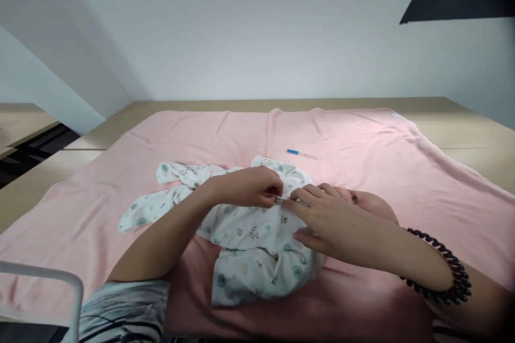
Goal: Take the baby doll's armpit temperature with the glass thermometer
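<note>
A baby doll (pixel 372 203) lies on its back with its head to the right, dressed in a white printed sleepsuit (pixel 251 225). Over the chest, my left hand (pixel 257 185) is closed, pinching the edge of the sleepsuit's front between thumb and fingers. Facing it, my right hand (pixel 322 214) has bent fingertips on the same edge near the neck; its thumb rests lower on the cloth, apart from the index finger. The two hands' fingertips nearly meet. My right hand and forearm hide part of the doll's face and neck. The fastening between the fingers is too small to make out.
A pink blanket (pixel 193 134) covers most of the wooden table (pixel 422 104). Beyond the doll lies a thin blue-and-clear stick (pixel 303 155), perhaps a thermometer. A pale curved rail (pixel 44 270) stands at the lower left. The white wall (pixel 257 32) rises behind the table.
</note>
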Tool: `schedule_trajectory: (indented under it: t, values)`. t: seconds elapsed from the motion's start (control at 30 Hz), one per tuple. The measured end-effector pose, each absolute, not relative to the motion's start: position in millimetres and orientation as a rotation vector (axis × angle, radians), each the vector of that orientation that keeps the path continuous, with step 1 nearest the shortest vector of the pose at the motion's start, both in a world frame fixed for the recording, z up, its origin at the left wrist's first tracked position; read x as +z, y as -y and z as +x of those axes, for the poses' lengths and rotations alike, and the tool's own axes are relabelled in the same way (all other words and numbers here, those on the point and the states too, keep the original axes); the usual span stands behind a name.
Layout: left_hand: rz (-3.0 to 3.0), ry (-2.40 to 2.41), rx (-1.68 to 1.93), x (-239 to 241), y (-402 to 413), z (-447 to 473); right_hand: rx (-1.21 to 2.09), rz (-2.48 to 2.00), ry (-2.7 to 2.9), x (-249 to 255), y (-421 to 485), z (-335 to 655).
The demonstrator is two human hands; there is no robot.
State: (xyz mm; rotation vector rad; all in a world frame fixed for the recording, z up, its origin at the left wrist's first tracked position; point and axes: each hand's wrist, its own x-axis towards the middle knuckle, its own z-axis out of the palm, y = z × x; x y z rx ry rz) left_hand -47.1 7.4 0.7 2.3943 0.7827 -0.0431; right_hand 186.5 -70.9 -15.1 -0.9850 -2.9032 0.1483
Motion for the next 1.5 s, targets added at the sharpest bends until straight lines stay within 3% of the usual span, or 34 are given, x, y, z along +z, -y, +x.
schedule_trajectory:
  t: [0.5,1.5]
  values:
    - [2.229,-0.574,-0.009,-3.9,-16.0,-50.9,0.161,-0.986,2.885,-18.5,71.0,187.7]
    - [2.309,-0.911,-0.137,-0.6,-4.2,-45.3,-0.002,-0.979,2.897,-30.8,70.9,188.1]
